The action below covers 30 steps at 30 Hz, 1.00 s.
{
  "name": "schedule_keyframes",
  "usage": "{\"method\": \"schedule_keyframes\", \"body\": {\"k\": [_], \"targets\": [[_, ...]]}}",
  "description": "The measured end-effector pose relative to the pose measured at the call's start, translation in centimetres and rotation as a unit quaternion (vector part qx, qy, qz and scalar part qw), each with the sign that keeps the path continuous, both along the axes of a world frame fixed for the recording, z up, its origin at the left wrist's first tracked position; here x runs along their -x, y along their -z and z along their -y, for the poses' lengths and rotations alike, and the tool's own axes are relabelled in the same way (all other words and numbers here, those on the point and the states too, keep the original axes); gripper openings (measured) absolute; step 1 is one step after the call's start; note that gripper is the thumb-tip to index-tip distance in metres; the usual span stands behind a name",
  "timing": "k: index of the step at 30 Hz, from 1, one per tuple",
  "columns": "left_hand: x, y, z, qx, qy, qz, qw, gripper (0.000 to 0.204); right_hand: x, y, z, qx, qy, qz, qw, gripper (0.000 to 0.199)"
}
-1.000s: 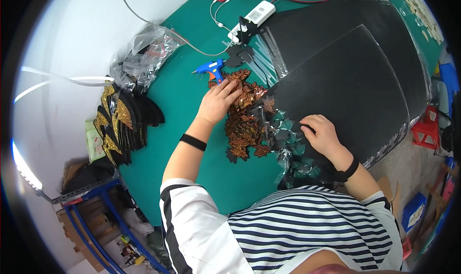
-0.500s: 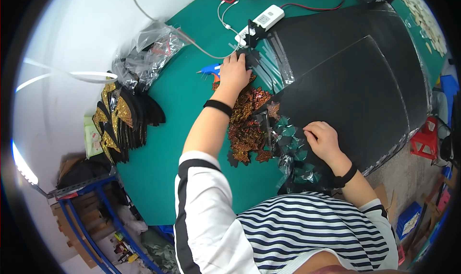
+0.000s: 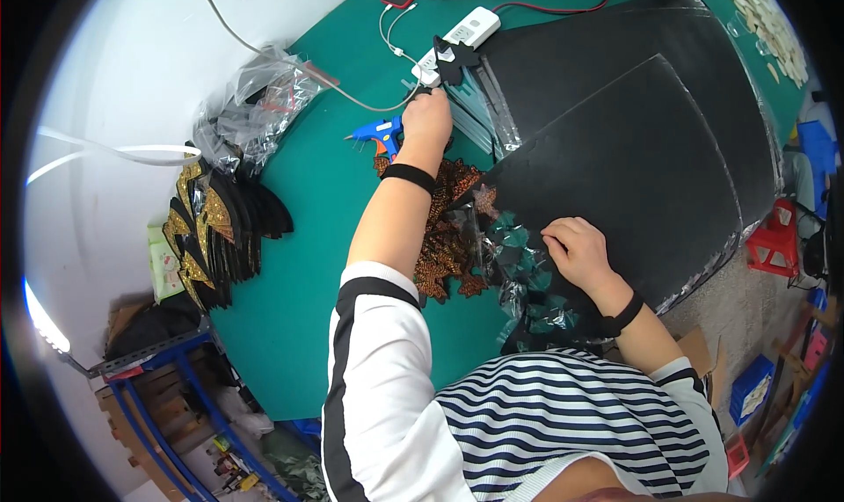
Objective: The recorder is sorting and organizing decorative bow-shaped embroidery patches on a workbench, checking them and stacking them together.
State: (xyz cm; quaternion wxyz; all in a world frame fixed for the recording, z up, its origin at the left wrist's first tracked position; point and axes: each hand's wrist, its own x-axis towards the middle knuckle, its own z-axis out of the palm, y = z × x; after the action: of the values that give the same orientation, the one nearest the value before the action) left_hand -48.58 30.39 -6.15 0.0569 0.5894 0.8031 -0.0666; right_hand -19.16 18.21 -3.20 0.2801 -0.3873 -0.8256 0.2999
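Observation:
My left hand reaches across the green table with its fingers curled down and closed, their tips partly hidden. Right beside it lies a blue glue gun with an orange trigger. A pile of black-backed, orange-brown glitter pieces spreads below the hand, partly behind my left forearm. My right hand rests loosely closed over the black board, and I see nothing in its fingers. Dark green shiny foil pieces lie just left of it. One paler glitter piece sits between the two piles.
A white power strip with cables stands beyond my left hand, near clear glue sticks. The large black board covers the right side. Gold-and-black pieces and clear plastic bags lie at left. A red stool is at right.
My left hand has gone from stretched fingers to a curled, closed shape, and more of the glue gun shows beside it. My right hand keeps its pose. The whole view has shifted slightly.

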Motion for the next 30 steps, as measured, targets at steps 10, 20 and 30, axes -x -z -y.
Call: {"method": "schedule_keyframes", "body": {"k": [10,20,30], "targets": [[2.3,-3.0,6.7,-0.275,0.089,0.064,0.955,0.042,0.0,0.1,0.6,-0.022,-0.004,0.012,1.000,0.005],[2.5,-4.0,24.7,-0.187,-0.150,0.458,0.856,0.025,0.2,0.3,0.5,-0.041,-0.005,0.019,0.999,0.005],[-0.2,-5.3,12.8,-0.261,0.094,0.229,0.933,0.015,-0.2,0.2,0.1,-0.025,-0.005,0.022,0.999,0.006]]}}
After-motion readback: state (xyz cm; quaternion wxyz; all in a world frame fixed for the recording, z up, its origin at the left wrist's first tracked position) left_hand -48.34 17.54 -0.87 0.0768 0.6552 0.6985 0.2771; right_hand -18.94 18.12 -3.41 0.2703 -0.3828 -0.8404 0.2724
